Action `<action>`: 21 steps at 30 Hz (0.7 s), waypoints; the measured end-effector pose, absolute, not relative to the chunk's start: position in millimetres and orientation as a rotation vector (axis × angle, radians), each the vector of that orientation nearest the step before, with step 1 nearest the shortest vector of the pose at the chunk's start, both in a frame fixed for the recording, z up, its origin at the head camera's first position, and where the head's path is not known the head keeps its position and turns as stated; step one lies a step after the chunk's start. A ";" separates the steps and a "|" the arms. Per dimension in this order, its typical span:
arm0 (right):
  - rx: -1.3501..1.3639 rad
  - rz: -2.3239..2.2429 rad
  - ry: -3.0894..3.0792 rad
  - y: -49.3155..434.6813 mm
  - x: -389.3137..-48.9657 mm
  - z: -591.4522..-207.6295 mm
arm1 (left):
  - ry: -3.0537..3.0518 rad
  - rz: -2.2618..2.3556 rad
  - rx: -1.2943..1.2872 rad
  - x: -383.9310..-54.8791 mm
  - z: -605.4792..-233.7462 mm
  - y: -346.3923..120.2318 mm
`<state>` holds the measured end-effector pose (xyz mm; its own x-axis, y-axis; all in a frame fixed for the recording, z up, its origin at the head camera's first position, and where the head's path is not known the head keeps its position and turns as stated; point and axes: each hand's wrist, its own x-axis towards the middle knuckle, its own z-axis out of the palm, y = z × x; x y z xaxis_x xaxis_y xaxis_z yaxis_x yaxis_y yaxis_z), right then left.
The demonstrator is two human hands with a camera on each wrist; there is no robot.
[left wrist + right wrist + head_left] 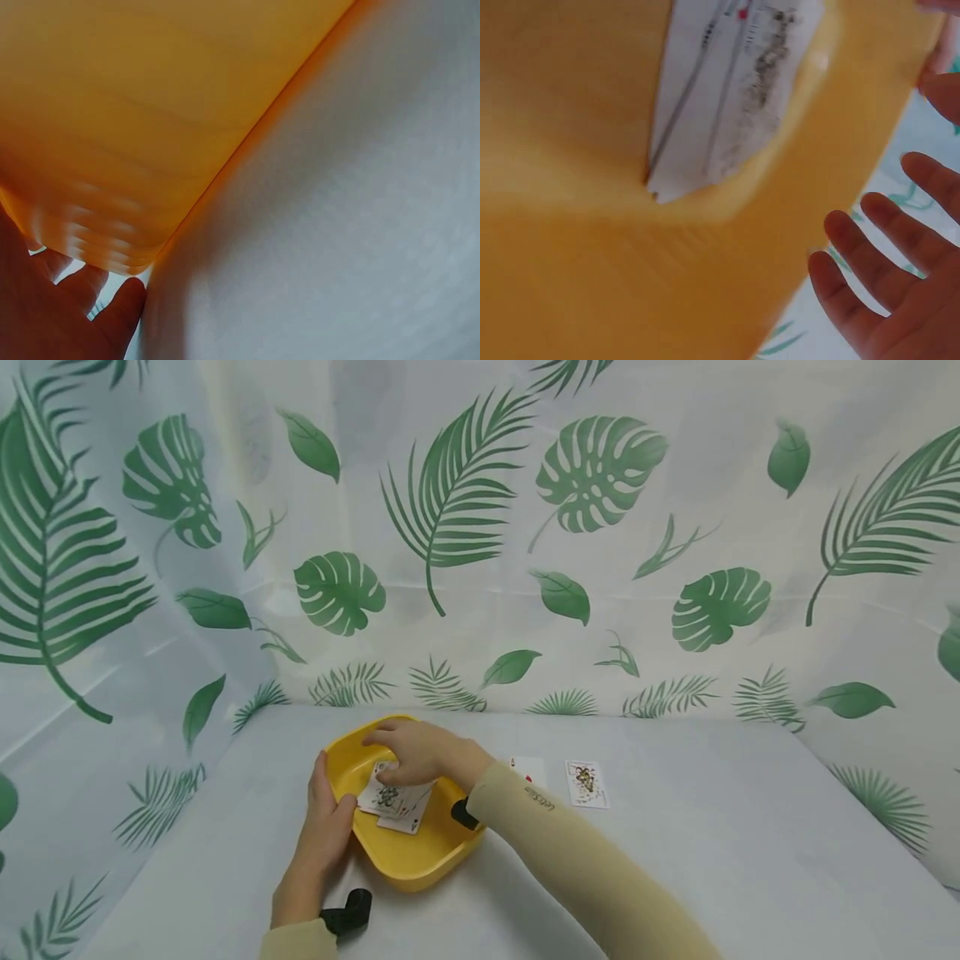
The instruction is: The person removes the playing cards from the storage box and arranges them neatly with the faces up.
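A yellow plastic basin [408, 868] stands on the white tabletop, turned at an angle. My left hand [326, 818] holds its left side, the thumb at the rim and the fingers along the outer wall; in the left wrist view, fingers [120, 311] lie by the basin's outer side. Overlapping playing cards [401, 818] lie inside on the bottom, a joker among those on top. Over them hovers my right hand [420, 752], its fingers spread and nothing held. The right wrist view shows these fingers [870, 266] apart from the cards [727, 105].
To the right of the basin, a joker card [587, 783] lies face up on the table [720, 827]. Beside it a card with red marks [532, 768] is partly hidden by my right forearm. Leaf-patterned white sheeting [480, 635] hangs behind and at the sides.
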<state>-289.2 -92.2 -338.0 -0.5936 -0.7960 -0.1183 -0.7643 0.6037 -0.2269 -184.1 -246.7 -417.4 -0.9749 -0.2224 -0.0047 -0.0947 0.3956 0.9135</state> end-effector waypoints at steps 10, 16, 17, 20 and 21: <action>-1.125 0.019 2.633 -102.8 -292.3 -361.4 | -2.510 -1.665 0.304 -184.0 -417.6 -248.4; -1.054 0.054 2.593 -104.6 -287.9 -368.5 | -2.506 -1.663 0.300 -184.6 -419.1 -248.9; -1.051 0.061 2.591 -105.0 -287.0 -369.6 | -2.504 -1.664 0.298 -184.6 -419.9 -249.0; -1.058 0.093 2.595 -106.6 -284.3 -372.1 | -2.501 -1.664 0.289 -184.8 -421.8 -249.1; -1.068 0.109 2.599 -107.4 -283.7 -372.5 | -2.501 -1.663 0.286 -184.8 -422.2 -249.1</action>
<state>-283.7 -107.4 -372.5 -0.6656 -0.6706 -0.3275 -0.6957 0.7164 -0.0530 -184.8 -249.1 -422.2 -0.9743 -0.2250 -0.0008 -0.0878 0.3769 0.9221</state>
